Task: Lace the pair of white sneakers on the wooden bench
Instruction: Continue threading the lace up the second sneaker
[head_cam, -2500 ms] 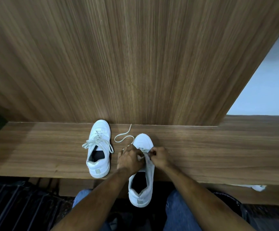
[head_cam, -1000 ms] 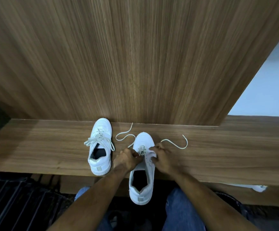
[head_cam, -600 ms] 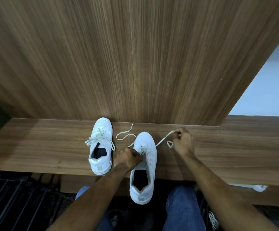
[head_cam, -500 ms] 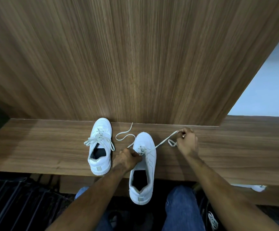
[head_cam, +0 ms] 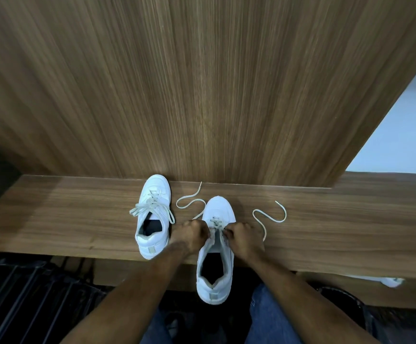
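left hand [head_cam: 191, 234] curled, right hand [head_cam: 243, 238] curled — both gripping sneaker [head_cam: 216, 254] eyelet edges

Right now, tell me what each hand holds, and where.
Both the left hand and right hand grip the half-laced white sneaker at its eyelet edges, near the lowest lace crossing.

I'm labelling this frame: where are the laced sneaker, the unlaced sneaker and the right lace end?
laced sneaker [head_cam: 155, 192]: head view, toe cap.
unlaced sneaker [head_cam: 218, 208]: head view, toe cap.
right lace end [head_cam: 271, 218]: head view, loose curve on bench.
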Action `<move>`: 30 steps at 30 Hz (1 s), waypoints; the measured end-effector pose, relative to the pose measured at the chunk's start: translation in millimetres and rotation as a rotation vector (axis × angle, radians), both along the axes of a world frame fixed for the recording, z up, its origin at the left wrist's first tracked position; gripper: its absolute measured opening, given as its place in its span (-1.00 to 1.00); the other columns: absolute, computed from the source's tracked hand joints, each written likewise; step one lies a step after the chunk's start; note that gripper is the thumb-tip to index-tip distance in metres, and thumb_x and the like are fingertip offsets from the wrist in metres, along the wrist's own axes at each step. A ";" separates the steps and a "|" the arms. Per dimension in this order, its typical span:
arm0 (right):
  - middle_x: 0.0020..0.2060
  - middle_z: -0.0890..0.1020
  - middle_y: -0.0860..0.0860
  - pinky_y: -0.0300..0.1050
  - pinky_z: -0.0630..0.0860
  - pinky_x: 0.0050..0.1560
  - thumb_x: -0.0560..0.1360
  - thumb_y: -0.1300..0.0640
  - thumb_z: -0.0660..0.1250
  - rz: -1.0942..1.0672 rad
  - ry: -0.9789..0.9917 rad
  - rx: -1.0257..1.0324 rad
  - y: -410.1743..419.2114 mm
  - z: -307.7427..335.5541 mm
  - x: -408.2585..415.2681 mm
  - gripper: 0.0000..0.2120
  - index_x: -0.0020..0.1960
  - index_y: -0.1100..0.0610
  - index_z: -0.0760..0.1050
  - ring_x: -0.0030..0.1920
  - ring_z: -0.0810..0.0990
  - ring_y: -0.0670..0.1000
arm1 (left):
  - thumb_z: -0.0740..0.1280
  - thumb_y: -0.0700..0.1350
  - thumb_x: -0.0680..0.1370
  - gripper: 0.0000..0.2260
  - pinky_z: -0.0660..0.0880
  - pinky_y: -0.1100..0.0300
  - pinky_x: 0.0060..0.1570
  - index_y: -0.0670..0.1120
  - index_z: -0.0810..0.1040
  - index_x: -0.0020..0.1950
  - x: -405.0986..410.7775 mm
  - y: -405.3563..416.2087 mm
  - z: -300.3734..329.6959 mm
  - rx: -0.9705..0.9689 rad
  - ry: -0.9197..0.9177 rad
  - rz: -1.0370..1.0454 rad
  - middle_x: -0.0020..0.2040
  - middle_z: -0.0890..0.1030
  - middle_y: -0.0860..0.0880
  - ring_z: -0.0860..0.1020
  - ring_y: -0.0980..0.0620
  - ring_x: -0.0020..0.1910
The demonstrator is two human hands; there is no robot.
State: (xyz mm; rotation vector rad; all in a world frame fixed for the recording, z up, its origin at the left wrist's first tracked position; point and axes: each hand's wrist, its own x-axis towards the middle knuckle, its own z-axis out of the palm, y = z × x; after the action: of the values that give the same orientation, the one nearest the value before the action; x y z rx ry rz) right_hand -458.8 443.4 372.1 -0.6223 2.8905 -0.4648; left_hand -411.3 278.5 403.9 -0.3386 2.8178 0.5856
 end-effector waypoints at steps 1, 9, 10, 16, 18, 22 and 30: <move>-0.02 0.67 0.06 -0.06 0.47 -0.03 0.54 -0.02 0.19 -0.002 0.015 0.010 3.8 1.7 -1.4 -0.77 0.03 0.02 0.57 0.05 0.62 0.16 | 0.24 0.04 0.56 -0.80 0.44 0.09 0.15 0.08 0.58 0.11 -0.6 0.3 1.5 -0.093 -0.002 -0.021 0.17 0.60 -0.08 0.55 -0.13 0.18; 0.05 0.64 0.04 -0.07 0.50 0.00 0.51 0.07 0.22 -0.011 0.097 0.264 25.2 14.4 -17.3 -0.76 0.12 -0.02 0.57 0.09 0.61 0.14 | 0.12 0.11 0.58 -0.65 0.04 -0.01 0.48 -0.03 0.49 0.24 -5.1 -5.8 -3.9 -0.458 -0.017 -0.116 0.24 0.56 -0.13 0.46 -0.12 0.31; 0.05 0.64 0.04 -0.06 0.50 0.00 0.51 0.07 0.22 -0.009 0.095 0.259 25.0 14.1 -17.9 -0.76 0.12 -0.01 0.57 0.10 0.61 0.14 | 0.13 0.11 0.58 -0.64 0.02 -0.02 0.49 -0.02 0.48 0.26 -5.4 -4.5 -3.1 -0.453 -0.020 -0.113 0.25 0.56 -0.13 0.44 -0.11 0.33; -0.13 0.69 0.05 -0.06 0.53 -0.12 0.48 0.08 0.30 -0.109 -0.212 0.072 29.8 19.6 -28.2 -0.86 -0.05 0.08 0.61 -0.11 0.64 0.10 | 0.18 0.06 0.56 -0.66 0.08 -0.05 0.46 -0.03 0.46 0.28 -8.6 3.4 8.4 -0.325 -0.046 -0.031 0.28 0.54 -0.12 0.46 -0.12 0.32; -0.39 0.64 0.03 -0.08 0.47 -0.34 0.49 0.23 0.29 -0.187 -0.544 -0.222 30.9 36.4 -33.8 -0.88 -0.12 0.12 0.60 -0.40 0.53 0.02 | 0.20 0.03 0.54 -0.73 0.30 0.00 0.29 -0.02 0.48 0.19 -9.6 2.2 11.2 -0.263 0.027 0.031 0.19 0.58 -0.14 0.52 -0.18 0.21; -0.43 0.62 0.02 -0.32 0.20 -0.56 0.52 0.30 0.31 -0.275 -0.773 -0.691 35.8 84.9 -35.9 -0.87 0.04 0.20 0.58 -0.53 0.39 -0.11 | 0.32 -0.16 0.49 -0.87 0.47 0.18 -0.09 -0.04 0.65 -0.06 -15.1 16.9 20.2 0.245 0.245 -0.020 -0.08 0.68 -0.04 0.61 -0.01 -0.08; -0.33 0.67 0.08 -0.33 0.34 -0.55 0.52 0.36 0.30 -0.427 -0.890 -1.110 1.5 114.3 -37.7 -0.83 0.08 0.24 0.56 -0.53 0.45 -0.12 | 0.26 -0.19 0.61 -0.82 0.39 0.40 -0.21 -0.03 0.55 -0.16 -18.1 43.4 36.4 0.968 0.139 0.056 -0.27 0.55 0.12 0.46 0.26 -0.27</move>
State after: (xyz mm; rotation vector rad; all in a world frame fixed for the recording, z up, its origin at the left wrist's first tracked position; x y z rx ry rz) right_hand -496.5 444.9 486.4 0.1574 1.6939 -1.8468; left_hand -429.4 321.9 440.3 -0.1737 2.2686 1.8912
